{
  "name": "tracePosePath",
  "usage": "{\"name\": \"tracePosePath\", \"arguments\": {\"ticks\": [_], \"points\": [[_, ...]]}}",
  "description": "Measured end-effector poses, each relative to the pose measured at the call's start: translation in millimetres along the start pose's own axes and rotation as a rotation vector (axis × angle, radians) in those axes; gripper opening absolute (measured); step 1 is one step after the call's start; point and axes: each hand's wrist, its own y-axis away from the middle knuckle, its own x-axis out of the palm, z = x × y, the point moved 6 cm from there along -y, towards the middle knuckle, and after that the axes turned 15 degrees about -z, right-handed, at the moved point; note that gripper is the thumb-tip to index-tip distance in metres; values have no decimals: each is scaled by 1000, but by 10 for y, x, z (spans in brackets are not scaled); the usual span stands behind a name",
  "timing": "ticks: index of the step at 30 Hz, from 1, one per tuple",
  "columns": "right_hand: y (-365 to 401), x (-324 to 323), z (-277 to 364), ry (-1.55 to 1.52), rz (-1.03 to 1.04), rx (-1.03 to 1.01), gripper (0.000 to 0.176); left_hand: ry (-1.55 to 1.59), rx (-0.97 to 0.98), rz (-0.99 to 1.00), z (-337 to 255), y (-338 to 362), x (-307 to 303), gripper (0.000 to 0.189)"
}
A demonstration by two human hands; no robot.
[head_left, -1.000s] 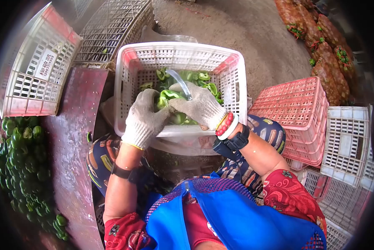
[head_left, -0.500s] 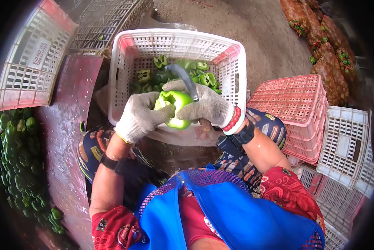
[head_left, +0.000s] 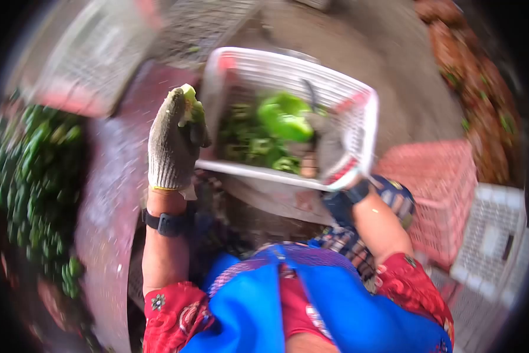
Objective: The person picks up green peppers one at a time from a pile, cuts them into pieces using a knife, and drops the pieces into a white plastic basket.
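The picture is blurred by head motion. My left hand point(head_left: 171, 141), in a grey knit glove, is raised to the left of the white crate point(head_left: 358, 112) and pinches a small green piece of pepper core point(head_left: 189, 105). My right hand point(head_left: 326, 150), also gloved, holds a green bell pepper point(head_left: 287, 120) over the crate, and the thin dark blade of a knife point(head_left: 309, 89) sticks up from that same hand. Cut green pepper pieces point(head_left: 246, 144) lie inside the crate.
A pile of whole green peppers point(head_left: 35, 176) lies at the left beside a reddish metal surface point(head_left: 108, 194). Pink crates point(head_left: 438, 194) and white crates point(head_left: 500, 235) are stacked at the right. Net sacks point(head_left: 482, 100) lie at the far right on concrete ground.
My left hand has pulled away from the pepper to the left, taking a piece of core with it. The pepper stays in my right hand. My head has swung, blurring the view.
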Motion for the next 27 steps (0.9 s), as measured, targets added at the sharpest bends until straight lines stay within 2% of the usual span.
{"name": "tracePosePath", "arguments": {"ticks": [1, 2, 3, 5, 6, 7, 9, 11, 13, 14, 15, 16, 17, 18, 20, 23, 25, 26, 27], "points": [[-78, -117, -64, 110, -135, 87, 30, 12, 21, -137, -238, 82, -331, 16], [-122, -244, -123, 206, -263, 186, 18, -37, -30, -190, -431, 239, -702, 14], [-48, -138, -80, 355, -116, 298, 12, -79, -84, -259, -642, 452, -1126, 13], [-444, -501, -370, 507, -233, 295, 15, -877, -159, -402, -905, 982, -1963, 32], [-637, -687, -496, 412, -132, 452, 17, -1160, -144, -452, -869, 1192, -2415, 41], [-823, -866, -617, 335, -35, 613, 19, -1271, -488, -400, -923, 1555, -2622, 49], [-852, -831, -593, 128, -367, 298, 17, -1579, -586, -183, -723, 1933, -3549, 55], [-1088, -1106, -657, 4, -260, 325, 14, -1467, -785, -628, -886, 2158, -4431, 61], [-824, -911, -479, 130, -244, 272, 14, -1364, -365, -1131, -948, 2247, -5794, 74], [-797, -895, -462, 158, -343, 247, 12, -1244, -203, -1325, -1061, 2297, -6208, 81], [-753, -830, -425, 194, -291, 250, 12, -1108, -40, -1504, -1178, 2339, -6513, 88], [-736, -823, -386, 225, -241, 252, 11, -1027, -20, -1560, -1272, 2329, -6760, 94], [-636, -627, -370, 255, -191, 257, 10, -929, -18, -1612, -1367, 2292, -6952, 98], [-459, -532, -272, 370, -238, 213, 11, -766, -43, -1640, -1398, 2275, -7128, 104], [-335, -376, -206, 407, -311, 218, 12, -606, -55, -1552, -1444, 2158, -7380, 116], [-224, -303, -256, 451, -324, 212, 15, -641, 14, -1259, -1396, 1803, -7795, 102], [-139, -233, -240, 547, -302, 220, 15, -683, 158, -1390, -1318, 1680, -7931, 93], [-72, -110, -256, 549, -322, 212, 15, -736, 181, -1501, -1416, 1640, -7567, 85], [-70, -99, -278, 532, -314, 222, 16, -770, 279, -1466, -1370, 1528, -7471, 83]]}}
